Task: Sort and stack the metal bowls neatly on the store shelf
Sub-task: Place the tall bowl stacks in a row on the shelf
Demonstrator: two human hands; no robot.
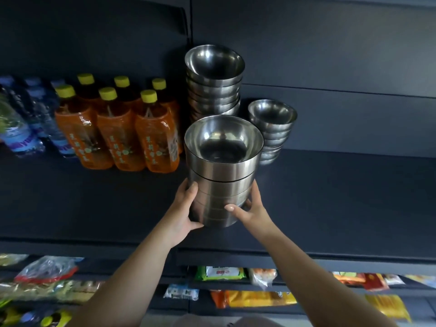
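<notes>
Front stack [221,171] upright on shelf [330,197], just before tall stack [213,83], small stack [271,128] to the right. Gripped low between left hand [182,208] and right hand [251,212], both curled round its sides, equally near.

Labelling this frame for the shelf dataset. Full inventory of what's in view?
held stack: one stack of nested bowls, silver, front centre of shelf, between both hands
tall stack: one stack of bowls, silver, behind the held stack, by the back panel
short stack: one stack of smaller bowls, silver, right of the tall stack
tea bottles: six, orange with yellow caps, left of the bowls
water bottles: several, clear with blue labels, far left, blurred
shelf: one, dark, carries all the above
snack packets: many, mixed colours, lower shelves
left hand: grips the held stack's left side
right hand: grips its right side
</notes>
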